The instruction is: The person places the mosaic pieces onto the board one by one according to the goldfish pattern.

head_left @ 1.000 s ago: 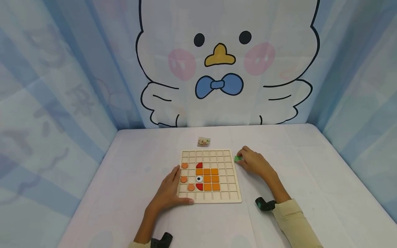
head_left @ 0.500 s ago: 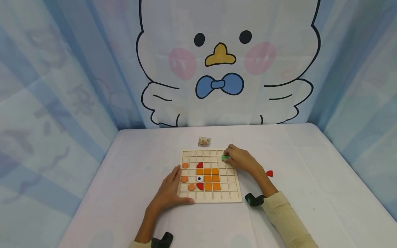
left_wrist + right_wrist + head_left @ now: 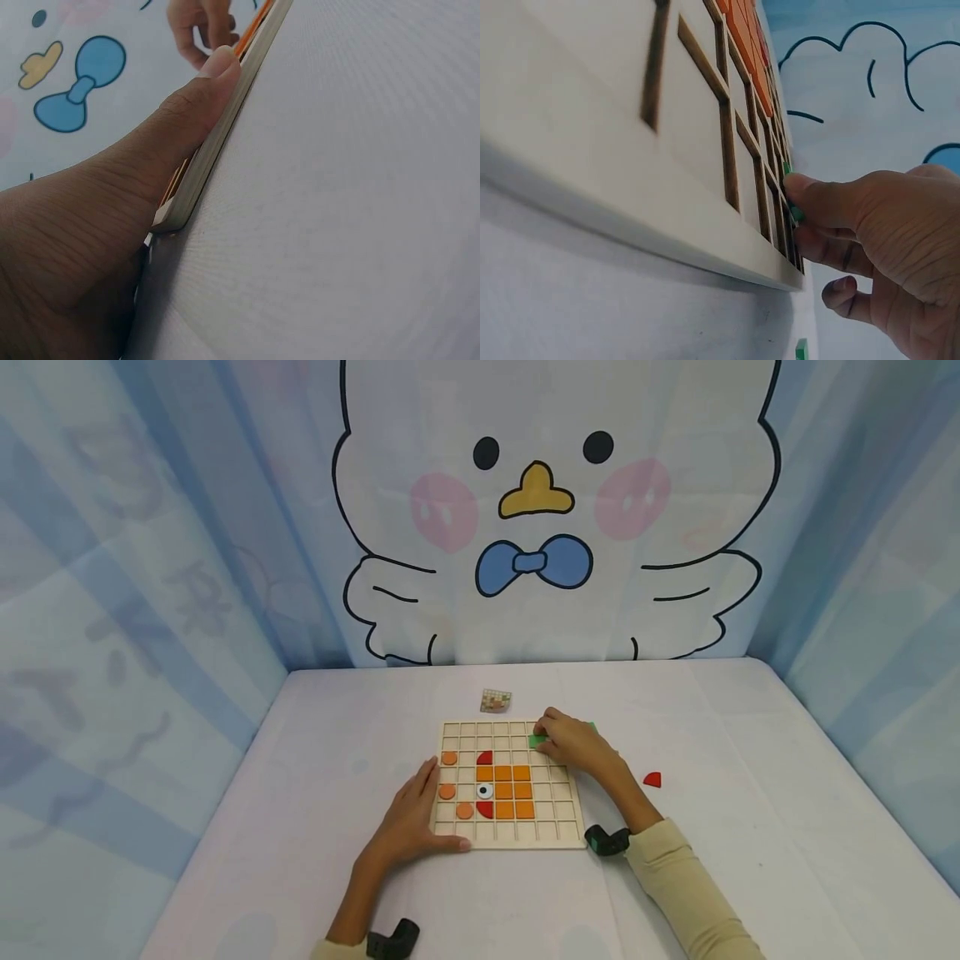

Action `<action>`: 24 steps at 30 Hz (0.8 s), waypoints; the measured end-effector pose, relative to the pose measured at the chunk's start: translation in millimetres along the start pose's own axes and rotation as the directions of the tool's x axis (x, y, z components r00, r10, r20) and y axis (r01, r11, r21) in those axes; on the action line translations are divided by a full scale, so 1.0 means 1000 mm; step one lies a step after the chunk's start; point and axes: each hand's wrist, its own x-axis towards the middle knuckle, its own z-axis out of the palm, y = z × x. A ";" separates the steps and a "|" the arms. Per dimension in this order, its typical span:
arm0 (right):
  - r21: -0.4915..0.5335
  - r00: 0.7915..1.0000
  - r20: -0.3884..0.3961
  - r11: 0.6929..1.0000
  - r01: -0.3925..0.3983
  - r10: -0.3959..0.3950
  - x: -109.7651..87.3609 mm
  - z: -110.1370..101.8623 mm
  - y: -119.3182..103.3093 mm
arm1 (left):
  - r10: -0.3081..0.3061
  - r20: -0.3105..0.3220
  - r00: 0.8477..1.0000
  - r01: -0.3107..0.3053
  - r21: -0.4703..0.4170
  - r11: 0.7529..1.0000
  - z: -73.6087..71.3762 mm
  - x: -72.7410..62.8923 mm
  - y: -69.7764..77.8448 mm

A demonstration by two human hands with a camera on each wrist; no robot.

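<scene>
My right hand pinches a small green tile over the upper right part of a wooden grid board. In the right wrist view, thumb and finger hold that tile at the grid; whether it sits in a cell I cannot tell. My left hand rests against the board's near left corner, fingers along the left side and thumb on the front edge. On the board lie several orange square tiles, orange discs, two red quarter-round tiles and a white eye tile.
Right of the board lies a loose red tile. Another green piece shows partly behind my right hand. A small patterned card lies beyond the board. A printed curtain stands behind the white table.
My right hand has carried the green tile leftward from beside the board to over its upper right cells. The loose red tile has come into view. My left hand stays put.
</scene>
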 end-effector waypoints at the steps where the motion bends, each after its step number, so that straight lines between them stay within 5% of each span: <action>1: 0.002 1.000 -0.003 1.000 0.003 -0.003 0.000 0.000 0.000 | 0.001 -0.001 1.000 -0.001 -0.003 1.000 0.000 0.000 0.000; 13: 0.060 0.996 -0.088 0.998 0.016 -0.011 -0.008 0.000 0.002 | 0.005 -0.002 1.000 -0.005 0.000 1.000 -0.001 -0.001 -0.002; 24: 0.052 0.974 -0.198 0.993 -0.106 0.115 -0.021 -0.007 0.023 | 0.026 -0.013 1.000 -0.026 0.002 1.000 0.000 -0.001 -0.003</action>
